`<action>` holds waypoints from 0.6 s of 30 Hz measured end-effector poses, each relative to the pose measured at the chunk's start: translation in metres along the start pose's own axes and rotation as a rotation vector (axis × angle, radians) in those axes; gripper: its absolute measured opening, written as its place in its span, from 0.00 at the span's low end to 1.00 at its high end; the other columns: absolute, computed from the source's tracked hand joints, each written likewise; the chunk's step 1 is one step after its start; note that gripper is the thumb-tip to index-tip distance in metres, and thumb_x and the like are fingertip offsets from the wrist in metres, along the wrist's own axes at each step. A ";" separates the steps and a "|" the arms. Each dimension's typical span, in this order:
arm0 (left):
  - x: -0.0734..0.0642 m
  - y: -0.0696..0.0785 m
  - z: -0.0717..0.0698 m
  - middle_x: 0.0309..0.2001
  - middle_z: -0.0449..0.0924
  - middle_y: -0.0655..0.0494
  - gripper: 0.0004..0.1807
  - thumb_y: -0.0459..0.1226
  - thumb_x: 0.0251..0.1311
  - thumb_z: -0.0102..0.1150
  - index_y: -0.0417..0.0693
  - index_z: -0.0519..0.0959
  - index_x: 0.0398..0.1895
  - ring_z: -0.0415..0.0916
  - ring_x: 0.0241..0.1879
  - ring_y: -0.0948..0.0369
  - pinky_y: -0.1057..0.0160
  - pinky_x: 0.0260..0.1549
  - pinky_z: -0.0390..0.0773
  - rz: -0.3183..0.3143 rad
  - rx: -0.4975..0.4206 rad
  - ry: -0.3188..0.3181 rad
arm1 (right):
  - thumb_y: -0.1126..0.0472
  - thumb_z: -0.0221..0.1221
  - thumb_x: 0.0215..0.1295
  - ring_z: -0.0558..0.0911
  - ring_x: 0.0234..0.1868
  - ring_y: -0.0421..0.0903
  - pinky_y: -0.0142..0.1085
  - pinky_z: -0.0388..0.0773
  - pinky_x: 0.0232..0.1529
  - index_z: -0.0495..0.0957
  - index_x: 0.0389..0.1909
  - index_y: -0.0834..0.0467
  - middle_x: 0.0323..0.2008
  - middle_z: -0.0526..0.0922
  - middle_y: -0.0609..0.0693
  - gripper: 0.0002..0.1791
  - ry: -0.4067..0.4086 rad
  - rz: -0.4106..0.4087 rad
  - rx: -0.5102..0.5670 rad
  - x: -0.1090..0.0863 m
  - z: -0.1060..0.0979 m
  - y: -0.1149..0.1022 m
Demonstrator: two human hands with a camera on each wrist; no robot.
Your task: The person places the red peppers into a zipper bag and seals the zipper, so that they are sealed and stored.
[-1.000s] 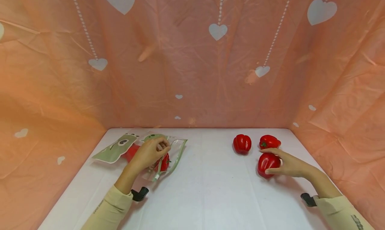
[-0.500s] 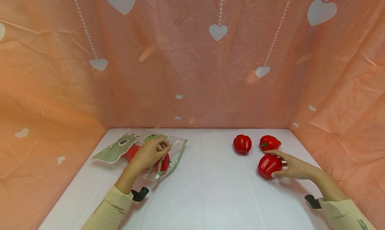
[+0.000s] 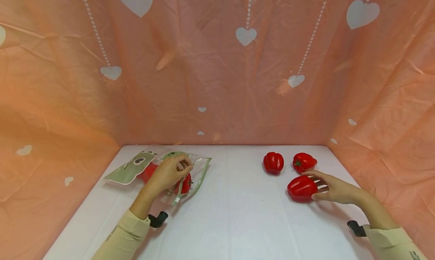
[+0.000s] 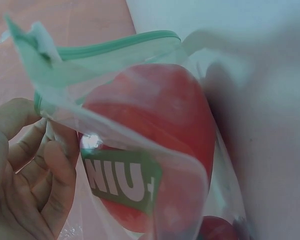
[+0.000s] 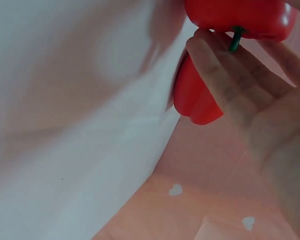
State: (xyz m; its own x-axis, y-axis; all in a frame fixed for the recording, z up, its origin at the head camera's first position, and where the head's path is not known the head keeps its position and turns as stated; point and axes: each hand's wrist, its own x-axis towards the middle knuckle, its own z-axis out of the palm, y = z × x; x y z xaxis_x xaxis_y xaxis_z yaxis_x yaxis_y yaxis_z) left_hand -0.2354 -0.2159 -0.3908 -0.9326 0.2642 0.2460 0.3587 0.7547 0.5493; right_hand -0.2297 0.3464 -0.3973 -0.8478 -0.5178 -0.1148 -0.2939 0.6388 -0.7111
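In the head view, my left hand (image 3: pixel 170 173) pinches the open edge of a clear zip bag (image 3: pixel 202 177) with green animal prints. A red bell pepper (image 4: pixel 155 115) shows through the plastic in the left wrist view, with another red piece partly visible below it. My right hand (image 3: pixel 334 189) holds a loose red bell pepper (image 3: pixel 301 189) by its right end, thumb in front and fingers behind. Its green stem (image 5: pixel 235 40) points toward the palm in the right wrist view. Whether this pepper touches the table is hard to tell.
Two more red bell peppers lie behind the right hand: one upright pepper (image 3: pixel 273 163) and one sideways pepper (image 3: pixel 304 162). The white table (image 3: pixel 231 214) ends at an orange cloth wall (image 3: pixel 224 82) at the back and sides.
My right hand has drawn back a little to the right, and the pepper at its fingers has turned and shifted slightly left. The left hand and bag have stayed still.
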 end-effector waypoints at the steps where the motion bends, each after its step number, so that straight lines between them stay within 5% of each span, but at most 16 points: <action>1: 0.000 0.000 0.000 0.37 0.85 0.62 0.05 0.42 0.72 0.70 0.53 0.85 0.43 0.83 0.37 0.62 0.56 0.39 0.84 -0.001 0.000 0.000 | 0.63 0.73 0.65 0.79 0.62 0.70 0.29 0.83 0.49 0.63 0.77 0.66 0.65 0.75 0.72 0.43 0.001 0.000 0.000 0.000 0.000 0.000; 11: 0.000 0.001 0.000 0.37 0.86 0.61 0.05 0.42 0.71 0.70 0.53 0.85 0.44 0.83 0.37 0.60 0.56 0.39 0.84 -0.003 0.006 0.008 | 0.58 0.77 0.62 0.82 0.59 0.60 0.30 0.84 0.47 0.68 0.71 0.65 0.62 0.79 0.67 0.42 0.076 0.017 -0.051 0.012 0.007 -0.006; 18: 0.000 0.000 0.000 0.38 0.86 0.61 0.05 0.43 0.72 0.69 0.53 0.85 0.44 0.84 0.38 0.60 0.56 0.39 0.83 0.002 0.006 0.005 | 0.57 0.78 0.61 0.83 0.58 0.59 0.33 0.86 0.47 0.69 0.70 0.65 0.59 0.83 0.62 0.41 0.124 -0.059 -0.073 0.028 0.017 -0.017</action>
State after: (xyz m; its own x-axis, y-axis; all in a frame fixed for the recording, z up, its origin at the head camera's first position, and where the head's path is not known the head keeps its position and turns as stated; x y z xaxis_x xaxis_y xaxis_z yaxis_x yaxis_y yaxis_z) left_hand -0.2352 -0.2161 -0.3908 -0.9315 0.2632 0.2509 0.3606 0.7577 0.5440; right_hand -0.2416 0.3114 -0.4001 -0.8746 -0.4846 0.0155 -0.3724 0.6510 -0.6614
